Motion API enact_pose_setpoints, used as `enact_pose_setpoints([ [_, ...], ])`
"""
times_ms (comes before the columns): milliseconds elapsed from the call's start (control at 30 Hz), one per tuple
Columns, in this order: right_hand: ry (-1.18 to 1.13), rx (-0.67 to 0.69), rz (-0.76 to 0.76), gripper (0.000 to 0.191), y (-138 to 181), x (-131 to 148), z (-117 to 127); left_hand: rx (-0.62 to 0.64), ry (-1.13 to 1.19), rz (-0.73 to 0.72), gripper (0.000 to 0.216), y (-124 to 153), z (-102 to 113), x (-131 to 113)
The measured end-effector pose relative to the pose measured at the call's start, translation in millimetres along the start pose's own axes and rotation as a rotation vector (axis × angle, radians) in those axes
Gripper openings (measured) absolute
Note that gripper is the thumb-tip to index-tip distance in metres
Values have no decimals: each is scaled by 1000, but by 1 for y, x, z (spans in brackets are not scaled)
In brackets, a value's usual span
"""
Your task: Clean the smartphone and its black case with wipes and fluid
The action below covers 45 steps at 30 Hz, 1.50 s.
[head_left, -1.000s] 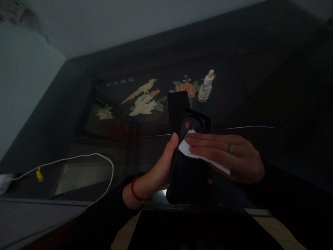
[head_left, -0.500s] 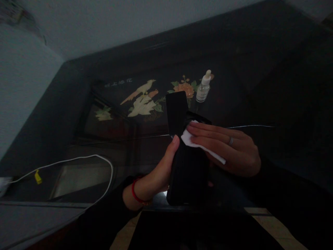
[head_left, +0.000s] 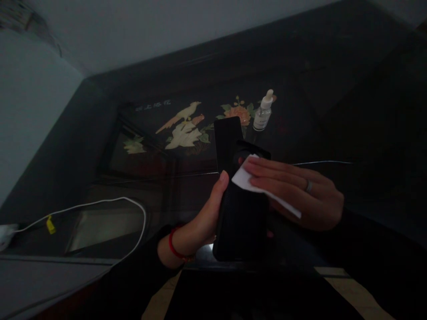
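Note:
My left hand (head_left: 204, 218) grips a black phone (head_left: 242, 218) by its left edge, thumb up along the side, and holds it upright over the dark table. A red cord circles that wrist. My right hand (head_left: 296, 191), with a ring on one finger, lies flat with fingers together and presses a white wipe (head_left: 255, 184) against the phone's back, near the camera end. A second black slab (head_left: 227, 140) rests on the table just behind the phone.
A small dropper bottle (head_left: 263, 113) with a white cap stands on the dark lacquered table (head_left: 300, 89), beside inlaid bird and flower pictures (head_left: 187, 126). A white cable (head_left: 100, 206) with a yellow tag loops at the left. A pale wall rises behind.
My right hand has slid the wipe along the phone's back, up toward the camera end and then slightly right and down. My left hand has kept the phone nearly still.

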State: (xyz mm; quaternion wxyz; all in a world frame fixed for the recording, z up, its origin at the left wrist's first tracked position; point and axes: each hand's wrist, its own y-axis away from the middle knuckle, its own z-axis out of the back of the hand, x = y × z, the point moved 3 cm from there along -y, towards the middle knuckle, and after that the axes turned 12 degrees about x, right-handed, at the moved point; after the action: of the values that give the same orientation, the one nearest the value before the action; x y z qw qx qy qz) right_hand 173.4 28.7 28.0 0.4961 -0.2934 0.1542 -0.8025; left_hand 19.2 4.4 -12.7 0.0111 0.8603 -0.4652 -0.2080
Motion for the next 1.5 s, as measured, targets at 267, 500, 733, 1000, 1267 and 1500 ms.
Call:
enact_pose_setpoints([
  [267, -33, -13, -41, 28, -1, 0, -5, -20, 33, 30, 64, 1, -6, 3],
  [500, -60, 86, 62, 25, 0, 4, -3, -122, 45, -197, 53, -4, -4, -6],
  [733, 36, -28, -95, 28, 0, -1, -1, -5, 3, 94, 74, 4, -4, 6],
  [1000, 5, -30, -63, 28, -1, 0, -6, 30, 26, 50, 71, 4, -2, 6],
  [1267, -9, -10, -52, 29, 2, -4, -3, 15, 34, 15, 67, 4, -5, 1],
  [1500, -61, 50, 33, 29, 2, 1, -4, -10, -5, -156, 57, 0, -5, -1],
])
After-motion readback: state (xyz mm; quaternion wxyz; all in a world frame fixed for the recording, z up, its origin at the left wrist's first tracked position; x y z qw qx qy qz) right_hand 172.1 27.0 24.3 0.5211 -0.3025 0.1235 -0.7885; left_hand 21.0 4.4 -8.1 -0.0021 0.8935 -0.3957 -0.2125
